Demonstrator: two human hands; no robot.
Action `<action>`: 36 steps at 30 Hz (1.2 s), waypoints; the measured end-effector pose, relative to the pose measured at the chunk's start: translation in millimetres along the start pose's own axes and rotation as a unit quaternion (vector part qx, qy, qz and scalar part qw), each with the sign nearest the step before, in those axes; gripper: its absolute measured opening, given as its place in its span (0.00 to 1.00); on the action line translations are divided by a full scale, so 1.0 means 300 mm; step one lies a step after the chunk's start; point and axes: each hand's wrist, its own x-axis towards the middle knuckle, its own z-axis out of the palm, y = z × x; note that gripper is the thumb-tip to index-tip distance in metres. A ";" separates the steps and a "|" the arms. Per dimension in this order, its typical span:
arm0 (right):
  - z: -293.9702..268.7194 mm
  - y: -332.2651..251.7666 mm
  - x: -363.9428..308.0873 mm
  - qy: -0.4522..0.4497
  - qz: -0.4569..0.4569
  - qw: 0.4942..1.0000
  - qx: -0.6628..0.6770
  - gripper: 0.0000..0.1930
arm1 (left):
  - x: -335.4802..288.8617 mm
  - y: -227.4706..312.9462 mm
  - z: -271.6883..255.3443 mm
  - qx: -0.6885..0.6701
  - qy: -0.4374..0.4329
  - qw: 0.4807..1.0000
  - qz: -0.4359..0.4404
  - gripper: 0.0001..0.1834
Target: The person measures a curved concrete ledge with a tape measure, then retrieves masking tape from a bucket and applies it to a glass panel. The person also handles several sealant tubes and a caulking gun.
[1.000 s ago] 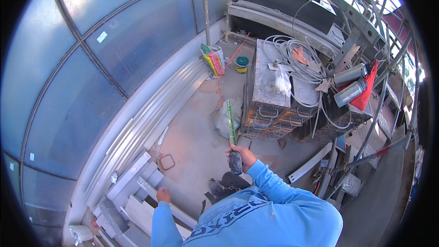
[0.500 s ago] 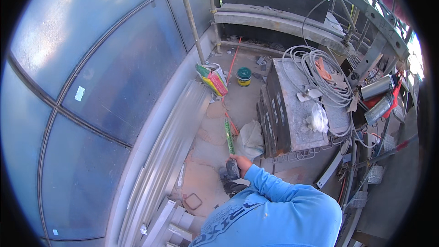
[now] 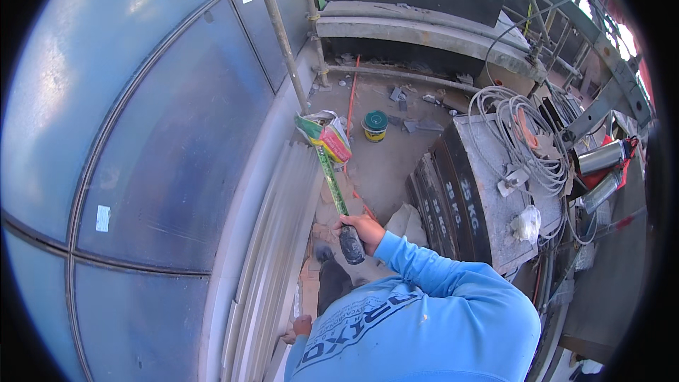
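My right hand (image 3: 366, 230) is closed around a tape measure (image 3: 351, 245) with a dark case. Its green blade (image 3: 331, 178) stretches away and leftward, its far end overlapping a colourful bag (image 3: 329, 136); I cannot tell whether they touch. My left hand (image 3: 303, 325) is low down beside my body, near long pale metal profiles (image 3: 272, 219); its fingers are too small and partly hidden to read. Between the hands, my dark trouser leg and shoe (image 3: 329, 272) show above the dusty floor.
Glazed panels (image 3: 163, 148) line the left, with a scaffold pole (image 3: 279, 35) before them. A green-lidded bucket (image 3: 375, 126) stands ahead. To the right are stacked dark weights (image 3: 456, 187), coiled cable (image 3: 520, 124) and a white sack (image 3: 407, 223). A ledge (image 3: 424, 39) crosses the back.
The tape blade has swung left toward the bag and shows longer. My right hand has risen slightly in view. My left hand has come into view at the lower left. The view has shifted.
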 end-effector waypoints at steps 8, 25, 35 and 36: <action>0.030 -0.153 0.319 0.089 -0.006 0.995 0.043 0.16 | 0.597 -0.084 -0.182 0.064 -0.068 0.991 -0.092 0.17; -0.084 -0.551 0.515 0.304 -0.167 0.912 0.219 0.17 | 1.854 0.865 -0.811 0.063 -0.097 0.986 0.121 0.15; -0.442 -0.953 0.900 0.255 -0.125 0.918 0.277 0.17 | 1.995 1.237 -0.445 0.127 -0.258 0.940 0.185 0.17; -0.494 -1.026 0.979 0.234 -0.140 0.926 0.261 0.17 | 2.114 1.061 -0.386 0.131 -0.259 0.937 0.193 0.16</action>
